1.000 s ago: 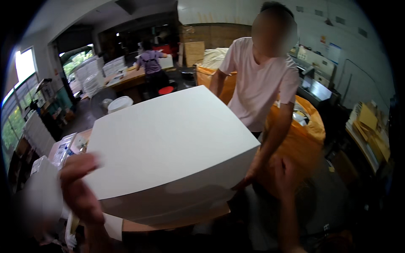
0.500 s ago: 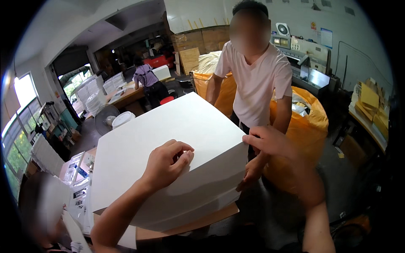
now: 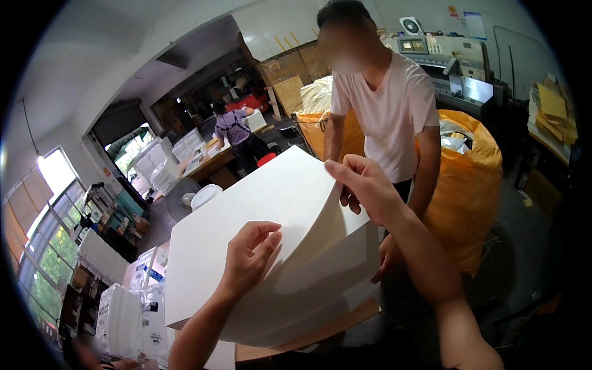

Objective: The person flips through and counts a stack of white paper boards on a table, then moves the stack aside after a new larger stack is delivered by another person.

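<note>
A tall stack of large white paper sheets (image 3: 246, 191) stands in front of me. My right hand (image 3: 370, 191) pinches the top sheets at the stack's far right corner between thumb and fingers, and their edge curves upward with a gap beneath. My left hand (image 3: 250, 256) is at the near edge of the top sheet, fingers loosely curled and thumb apart, holding nothing. A co-worker in a light pink shirt (image 3: 394, 117) stands across from me; one of the co-worker's hands (image 3: 388, 256) is at the stack's right side, low down. The other is hidden behind the stack.
Under the stack shows a brown board (image 3: 308, 336). Large orange sacks (image 3: 465, 197) stand behind the co-worker. At left are wrapped paper bundles (image 3: 120, 320), a fan (image 3: 183, 198) and a white bucket (image 3: 205, 195). Another person (image 3: 237, 135) works at a far table.
My right hand has moved left and up, bending the top sheets' corner away from the stack. The left hand stays near the front edge. My view has shifted.
</note>
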Tool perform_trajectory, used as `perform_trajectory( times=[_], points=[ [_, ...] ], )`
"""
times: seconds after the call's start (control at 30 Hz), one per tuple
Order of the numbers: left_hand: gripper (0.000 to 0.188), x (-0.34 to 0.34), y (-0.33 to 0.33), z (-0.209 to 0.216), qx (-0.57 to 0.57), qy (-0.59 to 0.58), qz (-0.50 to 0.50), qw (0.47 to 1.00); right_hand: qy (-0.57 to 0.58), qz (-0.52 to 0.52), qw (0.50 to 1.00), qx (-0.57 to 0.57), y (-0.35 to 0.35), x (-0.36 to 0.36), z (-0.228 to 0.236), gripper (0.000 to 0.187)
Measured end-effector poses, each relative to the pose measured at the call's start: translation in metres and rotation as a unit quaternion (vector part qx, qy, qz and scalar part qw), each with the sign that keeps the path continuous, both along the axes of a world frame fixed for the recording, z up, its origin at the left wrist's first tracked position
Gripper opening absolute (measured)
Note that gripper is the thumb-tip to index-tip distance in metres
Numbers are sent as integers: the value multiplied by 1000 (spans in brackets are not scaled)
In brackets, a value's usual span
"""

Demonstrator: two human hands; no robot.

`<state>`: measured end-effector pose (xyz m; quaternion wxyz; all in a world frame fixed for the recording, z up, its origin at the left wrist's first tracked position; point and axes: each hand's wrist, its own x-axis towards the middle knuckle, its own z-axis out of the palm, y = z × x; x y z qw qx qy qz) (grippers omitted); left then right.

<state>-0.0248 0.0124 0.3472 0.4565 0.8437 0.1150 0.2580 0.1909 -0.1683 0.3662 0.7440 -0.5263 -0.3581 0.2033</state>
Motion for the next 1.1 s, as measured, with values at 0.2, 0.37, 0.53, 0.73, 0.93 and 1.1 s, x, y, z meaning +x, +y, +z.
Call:
perform_trajectory(
  times=[0.2, 0.37, 0.53, 0.73, 0.93, 1.1],
  points=[
    [50, -1, -10, 18, 230, -30, -77, 970, 0, 14, 999, 50, 9, 7, -3, 31],
    [54, -3, -7, 11, 178, -32, -72, 981, 90, 64, 989, 103, 8, 2, -2, 31],
    [52, -2, -4, 12, 128, -25, -77, 988, 56, 62, 994, 77, 6, 8, -4, 31],
    [42, -7, -14, 17, 20, -27, -66, 997, -10, 31, 999, 18, -2, -1, 11, 40],
    [35, -2, -15, 19, 156, -33, -60, 985, -123, -65, 989, 39, 17, 4, -5, 36],
    [40, -1, -21, 25, 226, -27, -68, 971, 73, 58, 991, 95, 11, 5, -1, 30]
  ],
)
